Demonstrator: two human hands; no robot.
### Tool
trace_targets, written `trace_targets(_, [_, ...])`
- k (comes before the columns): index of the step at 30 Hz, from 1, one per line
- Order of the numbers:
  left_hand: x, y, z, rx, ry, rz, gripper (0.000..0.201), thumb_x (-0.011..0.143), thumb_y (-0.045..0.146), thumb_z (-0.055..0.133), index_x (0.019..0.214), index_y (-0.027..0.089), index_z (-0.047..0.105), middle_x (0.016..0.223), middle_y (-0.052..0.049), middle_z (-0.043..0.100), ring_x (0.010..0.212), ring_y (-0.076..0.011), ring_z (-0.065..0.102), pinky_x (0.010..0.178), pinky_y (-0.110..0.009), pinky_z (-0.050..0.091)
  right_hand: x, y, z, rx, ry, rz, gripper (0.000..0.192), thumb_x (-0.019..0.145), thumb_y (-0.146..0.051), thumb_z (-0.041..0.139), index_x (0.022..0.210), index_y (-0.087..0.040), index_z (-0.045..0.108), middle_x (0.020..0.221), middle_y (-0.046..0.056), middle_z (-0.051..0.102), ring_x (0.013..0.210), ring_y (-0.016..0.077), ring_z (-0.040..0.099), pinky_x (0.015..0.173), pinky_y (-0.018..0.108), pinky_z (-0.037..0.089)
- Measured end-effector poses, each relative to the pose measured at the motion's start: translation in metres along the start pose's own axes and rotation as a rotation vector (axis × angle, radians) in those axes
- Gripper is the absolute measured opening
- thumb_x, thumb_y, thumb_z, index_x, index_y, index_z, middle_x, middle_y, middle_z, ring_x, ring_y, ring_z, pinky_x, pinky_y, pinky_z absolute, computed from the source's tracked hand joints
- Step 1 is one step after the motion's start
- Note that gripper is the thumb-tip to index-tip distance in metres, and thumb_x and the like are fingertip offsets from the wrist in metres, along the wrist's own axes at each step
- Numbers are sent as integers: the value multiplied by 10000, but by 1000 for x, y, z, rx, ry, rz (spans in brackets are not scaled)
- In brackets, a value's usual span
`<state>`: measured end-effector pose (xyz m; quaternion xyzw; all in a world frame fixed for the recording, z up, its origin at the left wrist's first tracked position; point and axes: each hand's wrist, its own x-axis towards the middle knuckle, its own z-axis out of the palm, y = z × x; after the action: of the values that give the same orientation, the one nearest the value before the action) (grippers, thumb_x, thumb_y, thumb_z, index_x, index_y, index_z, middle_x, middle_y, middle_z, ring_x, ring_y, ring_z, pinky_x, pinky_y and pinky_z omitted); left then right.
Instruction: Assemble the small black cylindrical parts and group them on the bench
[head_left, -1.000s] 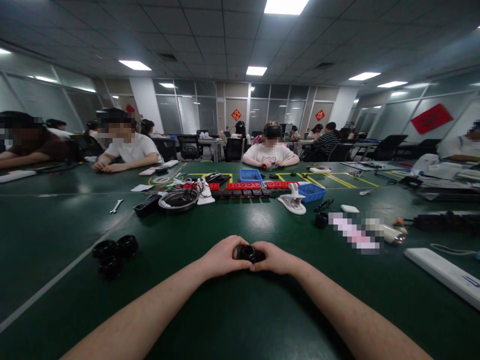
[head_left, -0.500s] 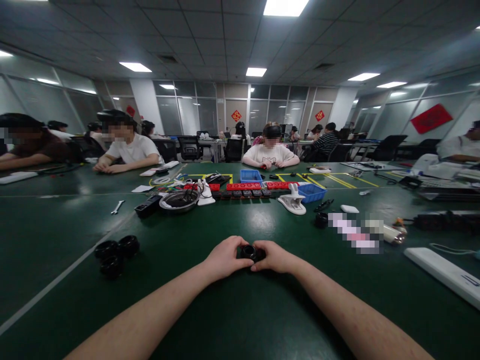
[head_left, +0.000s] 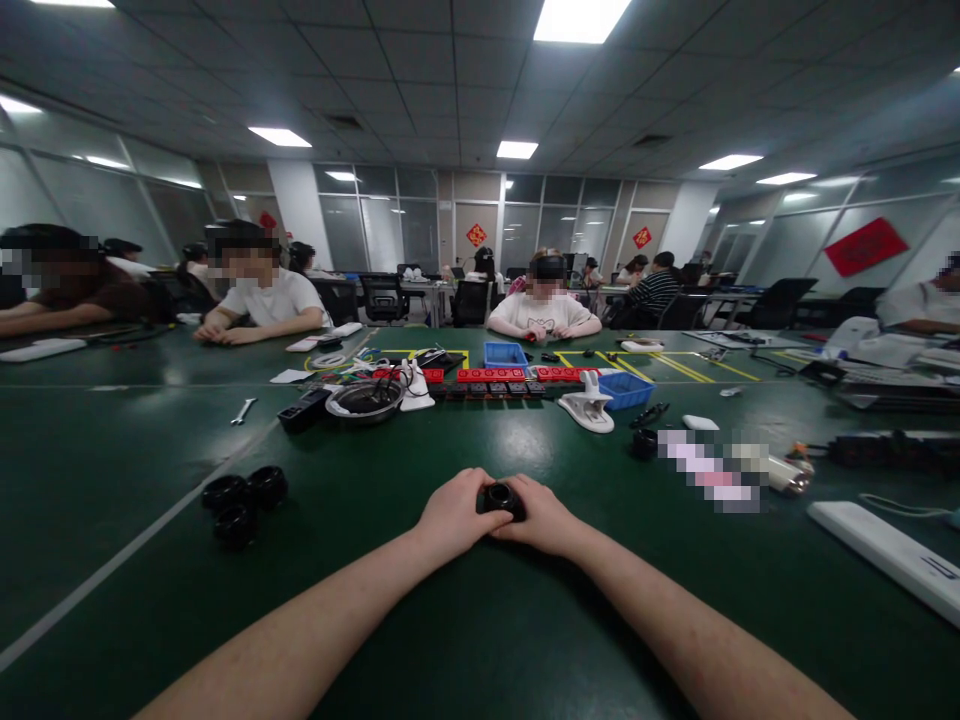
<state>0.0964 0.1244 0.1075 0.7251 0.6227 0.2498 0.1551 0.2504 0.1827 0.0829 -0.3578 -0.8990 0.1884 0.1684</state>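
Left hand [head_left: 452, 512] and right hand [head_left: 546, 512] share a grip around a black ring [head_left: 502, 505] on the green tabletop [head_left: 480, 630]. Three similar rings [head_left: 234, 526] cluster at left; farther off lie a wrench [head_left: 243, 411] and a blue tray [head_left: 505, 355], before a seated co-worker [head_left: 544, 310].

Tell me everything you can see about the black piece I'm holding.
The black piece is glossy and rounded, apparently hard plastic, with a thick rim around a circular opening that faces mostly upward. Your left grip and right grip hold it from either side, over the green table. Its lower part is hidden, so whether it rests there can't be told.
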Motion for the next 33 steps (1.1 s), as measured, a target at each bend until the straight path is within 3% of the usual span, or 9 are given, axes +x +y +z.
trace_targets(6, [2, -6, -10, -93, -161, 164, 382, 621, 451, 594, 898, 195, 528, 832, -8, 524, 752, -174, 505, 622, -251, 376, 2, 15, -15, 374, -299, -100, 285, 613, -281, 642, 845, -143, 549, 788, -6, 530, 735, 143, 494, 641, 240, 383])
trace_targets(11, [4, -8, -11, -109, -190, 175, 385, 626, 434, 591, 917, 191, 529, 812, -5, 517, 726, -163, 497, 605, -240, 368, 1, 15, -20, 458, -387, -81, 293, 609, -226, 638, 878, -147, 555, 784, -20, 538, 727, 133, 495, 660, 240, 382])
trace_targets(23, [1, -4, -8, -95, -175, 126, 368, 621, 433, 592, 892, 194, 519, 829, -5, 511, 741, -169, 494, 602, -245, 362, 2, 14, -17, 377, -321, -6, 323, 552, -278, 684, 811, -139, 552, 703, -31, 525, 649, 115, 479, 558, 205, 355])
trace_targets(27, [-1, 1, -4, -55, -125, 63, 367, 605, 437, 603, 861, 192, 511, 854, -10, 507, 758, -176, 498, 613, -257, 369, 2, 9, -8, 171, -198, 66, 403, 490, -387, 705, 762, -153, 522, 671, -25, 520, 605, 120, 472, 488, 198, 312])
trace_targets(33, [-2, 2, 2, 9, -17, -10, 343, 636, 428, 580, 871, 195, 491, 871, -22, 504, 774, -183, 500, 651, -280, 383, -3, -10, 5, -193, 1, 195, 388, 598, -521, 578, 746, -166, 532, 739, 50, 565, 673, 190, 524, 543, 255, 335])
